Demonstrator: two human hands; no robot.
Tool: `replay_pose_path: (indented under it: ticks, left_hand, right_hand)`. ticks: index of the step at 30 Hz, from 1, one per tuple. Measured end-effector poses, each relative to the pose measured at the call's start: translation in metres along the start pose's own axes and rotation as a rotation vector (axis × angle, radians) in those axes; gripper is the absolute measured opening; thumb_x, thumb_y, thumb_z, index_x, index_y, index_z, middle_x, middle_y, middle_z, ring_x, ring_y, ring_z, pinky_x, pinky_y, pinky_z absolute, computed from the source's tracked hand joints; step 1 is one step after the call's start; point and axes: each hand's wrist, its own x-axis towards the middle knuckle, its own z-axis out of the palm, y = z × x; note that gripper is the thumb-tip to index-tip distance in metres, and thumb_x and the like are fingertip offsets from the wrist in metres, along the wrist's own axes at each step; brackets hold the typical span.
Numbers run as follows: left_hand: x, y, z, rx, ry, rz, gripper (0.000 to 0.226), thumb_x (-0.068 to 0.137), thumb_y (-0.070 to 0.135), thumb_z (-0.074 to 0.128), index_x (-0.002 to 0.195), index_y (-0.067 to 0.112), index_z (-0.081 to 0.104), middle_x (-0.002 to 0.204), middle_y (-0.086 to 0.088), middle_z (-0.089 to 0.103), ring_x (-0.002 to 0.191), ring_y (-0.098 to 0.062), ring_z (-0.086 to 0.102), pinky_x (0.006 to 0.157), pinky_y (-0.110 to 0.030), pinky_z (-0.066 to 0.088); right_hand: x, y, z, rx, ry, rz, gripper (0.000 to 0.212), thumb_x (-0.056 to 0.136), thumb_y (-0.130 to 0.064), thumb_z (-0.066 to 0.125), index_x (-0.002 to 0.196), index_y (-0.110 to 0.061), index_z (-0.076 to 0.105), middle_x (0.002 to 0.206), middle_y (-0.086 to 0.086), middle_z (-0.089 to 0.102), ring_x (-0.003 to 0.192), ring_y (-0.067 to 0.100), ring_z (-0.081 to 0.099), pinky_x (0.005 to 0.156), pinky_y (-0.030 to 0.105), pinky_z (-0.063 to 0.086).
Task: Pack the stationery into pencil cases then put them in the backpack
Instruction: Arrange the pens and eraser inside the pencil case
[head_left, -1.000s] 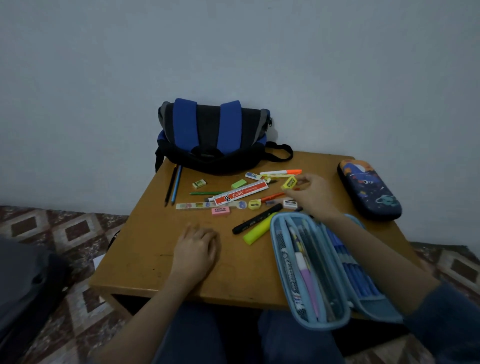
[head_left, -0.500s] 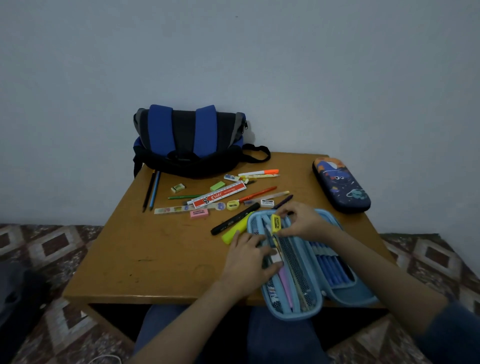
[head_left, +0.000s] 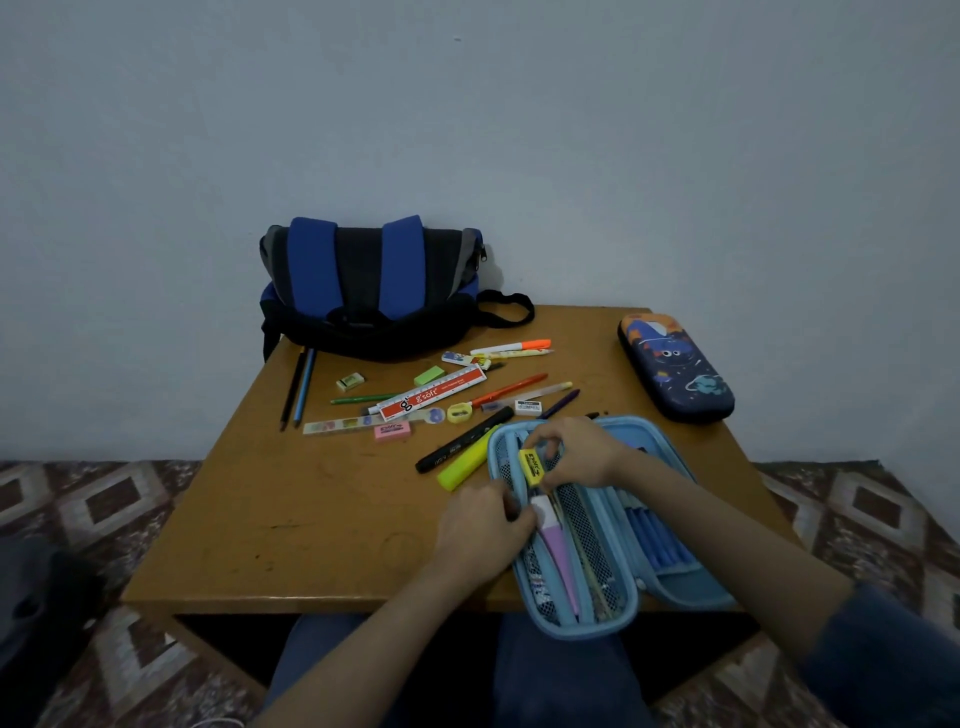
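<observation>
a room in a home, it seems — a low wooden surface (head_left: 311, 519) against a plain pale wall (head_left: 467, 130), diamond-patterned floor tiles (head_left: 104, 509), a backpack (head_left: 363, 291) and school stationery (head_left: 431, 397) spread on top.

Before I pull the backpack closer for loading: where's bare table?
Bare: near-left table between pink eraser, left hand and front edge; also a strip between orange marker and dark pencil case. Crowded: backpack down to blue pencil case.
</observation>
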Motion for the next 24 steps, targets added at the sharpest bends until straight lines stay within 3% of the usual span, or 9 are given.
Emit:
replay_pose_path:
  ticks: [5, 9, 13, 18, 24]
  left_hand:
    - [0.003, 0.002, 0.001, -0.172, -0.046, -0.042, 0.019, 0.091, 0.025, 0.053, 0.073, 0.018, 0.051, 0.073, 0.001, 0.057, 0.065, -0.011, 0.052, 0.06, -0.025, 0.043]
    - [0.002, 0.001, 0.004, -0.246, -0.037, -0.074, 0.029, 0.092, 0.019, 0.051, 0.064, 0.023, 0.043, 0.063, 0.007, 0.049, 0.055, -0.003, 0.044, 0.049, -0.016, 0.033]
    - [0.003, -0.001, 0.004, -0.281, -0.029, -0.064, 0.03, 0.092, 0.018, 0.05, 0.064, 0.024, 0.043, 0.063, 0.008, 0.049, 0.055, -0.003, 0.044, 0.049, -0.015, 0.033]
    - [0.003, -0.002, 0.004, -0.283, -0.028, -0.055, 0.031, 0.092, 0.019, 0.051, 0.063, 0.025, 0.043, 0.063, 0.01, 0.048, 0.055, -0.002, 0.044, 0.048, -0.013, 0.033]
    - [0.005, -0.005, 0.006, -0.281, -0.025, -0.05, 0.03, 0.092, 0.018, 0.051, 0.064, 0.026, 0.044, 0.065, 0.011, 0.049, 0.058, -0.001, 0.045, 0.049, -0.012, 0.033]
  right_hand:
    - [0.002, -0.001, 0.0, 0.02, -0.048, 0.025, 0.055, 0.072, -0.017, 0.078, 0.123, -0.014, 0.057, 0.072, -0.005, 0.052, 0.065, 0.008, 0.048, 0.067, 0.029, 0.042]
    - [0.003, 0.001, 0.001, 0.06, -0.089, 0.047, 0.054, 0.074, -0.014, 0.077, 0.125, -0.013, 0.057, 0.07, -0.014, 0.042, 0.062, 0.001, 0.041, 0.057, 0.017, 0.036]
    - [0.003, 0.001, 0.002, 0.077, -0.1, 0.049, 0.051, 0.078, -0.013, 0.073, 0.126, -0.011, 0.057, 0.07, -0.01, 0.05, 0.066, 0.005, 0.048, 0.065, 0.021, 0.044]
    - [0.006, 0.005, 0.008, 0.118, 0.017, 0.059, 0.025, 0.084, -0.008, 0.065, 0.109, -0.009, 0.066, 0.063, -0.003, 0.054, 0.066, 0.015, 0.054, 0.083, 0.037, 0.055]
    - [0.005, 0.0, 0.016, 0.066, 0.047, 0.045, 0.028, 0.079, -0.015, 0.071, 0.106, -0.011, 0.064, 0.064, -0.007, 0.05, 0.065, 0.012, 0.051, 0.071, 0.031, 0.05]
